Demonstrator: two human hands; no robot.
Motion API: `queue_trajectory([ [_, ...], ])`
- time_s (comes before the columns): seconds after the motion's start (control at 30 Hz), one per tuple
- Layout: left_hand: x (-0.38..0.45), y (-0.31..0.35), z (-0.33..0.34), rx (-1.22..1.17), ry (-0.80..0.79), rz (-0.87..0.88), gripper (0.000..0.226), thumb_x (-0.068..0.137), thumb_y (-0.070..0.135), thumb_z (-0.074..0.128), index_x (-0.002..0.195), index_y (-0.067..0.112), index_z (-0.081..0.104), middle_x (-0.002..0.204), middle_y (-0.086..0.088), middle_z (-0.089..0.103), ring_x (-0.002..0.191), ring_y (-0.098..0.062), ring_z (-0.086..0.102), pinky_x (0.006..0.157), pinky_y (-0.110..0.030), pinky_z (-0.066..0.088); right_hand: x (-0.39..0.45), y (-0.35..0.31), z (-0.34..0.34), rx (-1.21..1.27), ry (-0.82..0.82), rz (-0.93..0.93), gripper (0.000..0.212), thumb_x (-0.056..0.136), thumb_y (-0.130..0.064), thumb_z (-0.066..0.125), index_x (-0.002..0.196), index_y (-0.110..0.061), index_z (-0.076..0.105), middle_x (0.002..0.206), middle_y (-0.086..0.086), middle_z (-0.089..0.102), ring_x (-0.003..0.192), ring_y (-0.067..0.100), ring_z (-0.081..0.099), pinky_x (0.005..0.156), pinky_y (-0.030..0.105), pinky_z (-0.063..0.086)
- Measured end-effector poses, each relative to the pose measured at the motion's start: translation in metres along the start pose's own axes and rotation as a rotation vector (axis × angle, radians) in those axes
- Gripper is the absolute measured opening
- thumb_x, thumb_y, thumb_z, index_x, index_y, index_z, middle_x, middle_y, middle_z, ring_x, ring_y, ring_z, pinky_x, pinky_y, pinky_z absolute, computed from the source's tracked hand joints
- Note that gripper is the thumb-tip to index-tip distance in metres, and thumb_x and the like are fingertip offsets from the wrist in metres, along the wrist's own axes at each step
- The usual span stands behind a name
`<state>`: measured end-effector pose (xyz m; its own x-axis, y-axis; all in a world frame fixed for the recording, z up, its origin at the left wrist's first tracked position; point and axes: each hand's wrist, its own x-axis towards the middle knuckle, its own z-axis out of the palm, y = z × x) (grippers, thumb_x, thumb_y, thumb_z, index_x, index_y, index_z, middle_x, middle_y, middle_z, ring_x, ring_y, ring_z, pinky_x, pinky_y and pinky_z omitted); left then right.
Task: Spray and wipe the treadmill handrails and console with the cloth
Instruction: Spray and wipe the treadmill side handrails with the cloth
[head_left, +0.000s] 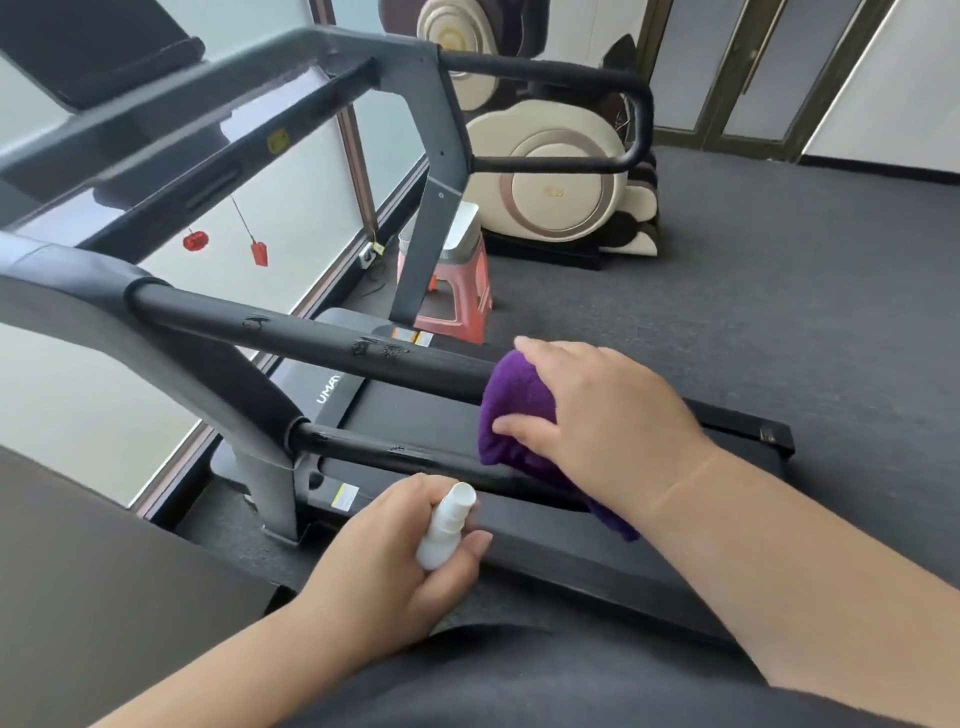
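Our right hand (597, 415) grips the purple cloth (511, 410) wrapped around the near handrail (311, 338) at frame centre. Our left hand (395, 561) curls round the white spray bottle (444, 527), lower centre. Open carpet (779, 291) spreads right of the treadmill; its deck (374, 410) reads "UMA", partly hidden.

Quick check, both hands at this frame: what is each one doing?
Left hand: closed around the white spray bottle.
Right hand: presses the purple cloth against the near handrail, thumb curled over the cloth.
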<state>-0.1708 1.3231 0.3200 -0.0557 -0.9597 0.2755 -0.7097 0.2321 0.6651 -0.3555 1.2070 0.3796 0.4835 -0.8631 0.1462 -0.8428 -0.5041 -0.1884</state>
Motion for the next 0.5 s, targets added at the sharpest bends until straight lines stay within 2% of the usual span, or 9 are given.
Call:
queue_trajectory([
  [0.13,-0.004,-0.005,-0.005,-0.007,0.027,-0.014,0.016,0.08,0.046,0.057,0.092,0.041,0.047,0.091,0.021,0.058,0.082,0.005,0.056,0.07,-0.014,0.043,-0.043,0.043,0.01,0.306,0.037,0.192,0.075,0.081,-0.07,0.051,0.147,-0.037,0.038,0.143,-0.012,0.05,0.128,0.007,0.044,0.098,0.017,0.03],
  [0.23,-0.005,-0.004,-0.01,-0.008,0.031,-0.027,0.017,0.081,0.047,0.057,0.094,0.043,0.048,0.092,0.024,0.061,0.086,0.004,0.058,0.072,-0.013,0.042,-0.055,0.041,0.034,0.409,0.11,0.233,0.085,0.079,-0.068,0.043,0.151,-0.025,0.034,0.147,-0.003,0.047,0.131,0.01,0.04,0.102,0.012,0.023],
  [0.27,-0.005,-0.003,-0.011,-0.005,0.032,-0.029,0.017,0.081,0.047,0.058,0.094,0.04,0.049,0.093,0.024,0.061,0.086,0.004,0.058,0.072,-0.011,0.041,-0.052,0.038,0.038,0.397,0.131,0.229,0.086,0.08,-0.068,0.041,0.151,-0.02,0.034,0.147,0.0,0.047,0.132,0.013,0.041,0.105,0.015,0.024],
  [0.33,-0.003,0.002,-0.01,0.003,0.04,-0.034,0.015,0.08,0.047,0.058,0.09,0.037,0.052,0.095,0.024,0.061,0.085,0.004,0.059,0.071,-0.007,0.04,-0.043,0.033,0.036,0.284,0.178,0.168,0.085,0.085,-0.068,0.039,0.15,-0.015,0.035,0.145,0.004,0.05,0.131,0.022,0.047,0.108,0.03,0.036],
  [0.4,-0.001,0.008,-0.006,0.012,0.065,-0.043,0.015,0.078,0.048,0.058,0.088,0.037,0.053,0.098,0.024,0.06,0.085,0.005,0.059,0.072,-0.005,0.04,-0.03,0.025,0.025,0.124,0.195,0.057,0.083,0.088,-0.068,0.042,0.15,-0.013,0.037,0.142,0.006,0.053,0.127,0.026,0.052,0.101,0.04,0.045],
  [0.5,0.002,0.021,0.009,0.021,0.069,-0.04,0.016,0.076,0.048,0.057,0.086,0.036,0.054,0.102,0.024,0.059,0.087,0.006,0.057,0.075,-0.005,0.04,-0.007,0.001,0.007,-0.124,0.104,-0.065,0.08,0.09,-0.066,0.049,0.148,-0.014,0.034,0.138,0.006,0.053,0.118,0.028,0.056,0.086,0.042,0.048],
])
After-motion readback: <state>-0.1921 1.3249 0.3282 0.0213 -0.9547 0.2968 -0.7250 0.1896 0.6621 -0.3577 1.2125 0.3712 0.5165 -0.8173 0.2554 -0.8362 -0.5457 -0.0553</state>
